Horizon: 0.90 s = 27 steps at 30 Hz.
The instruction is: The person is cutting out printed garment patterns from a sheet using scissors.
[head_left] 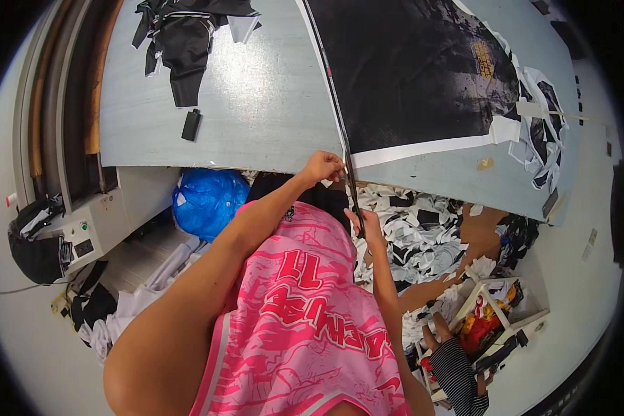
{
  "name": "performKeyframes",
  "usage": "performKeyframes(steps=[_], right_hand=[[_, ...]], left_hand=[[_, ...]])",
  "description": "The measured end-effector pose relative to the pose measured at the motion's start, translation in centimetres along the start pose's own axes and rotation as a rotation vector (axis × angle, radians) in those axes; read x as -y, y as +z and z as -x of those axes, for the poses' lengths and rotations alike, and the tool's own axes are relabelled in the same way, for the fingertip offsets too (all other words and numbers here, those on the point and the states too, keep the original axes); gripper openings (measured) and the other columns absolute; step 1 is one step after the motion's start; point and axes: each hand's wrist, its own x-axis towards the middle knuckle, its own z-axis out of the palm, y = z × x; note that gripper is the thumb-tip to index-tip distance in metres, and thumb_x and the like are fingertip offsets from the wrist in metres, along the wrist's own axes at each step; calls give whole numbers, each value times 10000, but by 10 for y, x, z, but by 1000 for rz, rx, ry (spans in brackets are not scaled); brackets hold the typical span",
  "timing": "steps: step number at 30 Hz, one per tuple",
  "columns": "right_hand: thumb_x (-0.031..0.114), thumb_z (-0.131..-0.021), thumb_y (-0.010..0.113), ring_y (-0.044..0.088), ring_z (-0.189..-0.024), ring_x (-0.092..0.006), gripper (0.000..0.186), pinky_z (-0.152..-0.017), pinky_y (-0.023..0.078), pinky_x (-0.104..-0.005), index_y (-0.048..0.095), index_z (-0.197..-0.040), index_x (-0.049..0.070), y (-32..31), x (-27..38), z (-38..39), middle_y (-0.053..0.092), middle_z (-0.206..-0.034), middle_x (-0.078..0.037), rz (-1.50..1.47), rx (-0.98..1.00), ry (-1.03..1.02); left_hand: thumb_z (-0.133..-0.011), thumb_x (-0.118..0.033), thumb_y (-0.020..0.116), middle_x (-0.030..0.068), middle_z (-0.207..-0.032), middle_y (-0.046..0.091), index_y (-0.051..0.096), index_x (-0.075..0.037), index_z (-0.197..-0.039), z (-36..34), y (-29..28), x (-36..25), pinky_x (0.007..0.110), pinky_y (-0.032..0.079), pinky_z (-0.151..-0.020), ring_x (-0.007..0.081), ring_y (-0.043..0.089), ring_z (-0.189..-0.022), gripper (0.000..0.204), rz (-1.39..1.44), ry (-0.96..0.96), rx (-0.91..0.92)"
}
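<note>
A long, narrow black strip of cloth point(333, 90) with a white edge runs down the table beside a large black printed fabric sheet point(402, 76). Its lower end hangs over the table's near edge. My right hand point(367, 227) is closed around that hanging dark end, just below the edge. Up at the edge, my left hand point(324, 167) has its fingers curled into a pinch right by the strip's left side. What is between those fingertips is too small to make out. The sheet lies flat, with a white border along its near side.
Black cut pieces point(187, 52) and a small black case point(191, 125) lie on the grey table point(270, 104). White and black scraps point(541, 139) cover its right end. Below are a blue plastic bag point(211, 201), a scrap heap point(423, 232) and a person in a striped top point(456, 367) by a wooden-framed bin.
</note>
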Motion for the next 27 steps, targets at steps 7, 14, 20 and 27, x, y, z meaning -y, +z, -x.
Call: performKeyframes(steps=[7,14,20,27], right_hand=[[491,-873,834,494,-445,-89,548,-461,358,-262,551,-615,101,-2,8,2,518,-508,16,32,-10,4],[524,-895,795,527,-503,-106,539,-512,398,-270,545,-662,107,-6,27,-14,534,-560,8,-38,82,-11],[492,-916,790,506,-468,-83,505,-465,362,-256,558,-663,122,-5,47,-35,534,-552,18,-9,58,1],[463,-911,807,472,-427,-76,490,-435,334,-246,563,-666,116,-3,43,-38,525,-533,25,66,-8,-24]], left_hand=[[-988,-154,702,72,-807,739,743,14,-964,-4,-5,4,282,565,-558,128,680,-592,174,2,0,-3],[-982,-123,705,72,-794,732,738,17,-943,-4,-4,5,294,575,-563,141,684,-596,149,-30,7,27],[-995,-142,701,61,-779,721,728,6,-930,-4,-5,1,290,562,-579,137,678,-615,164,-44,6,38],[-1002,-151,698,51,-774,712,725,-2,-922,-2,-7,0,280,554,-603,132,674,-634,172,-19,-4,49]])
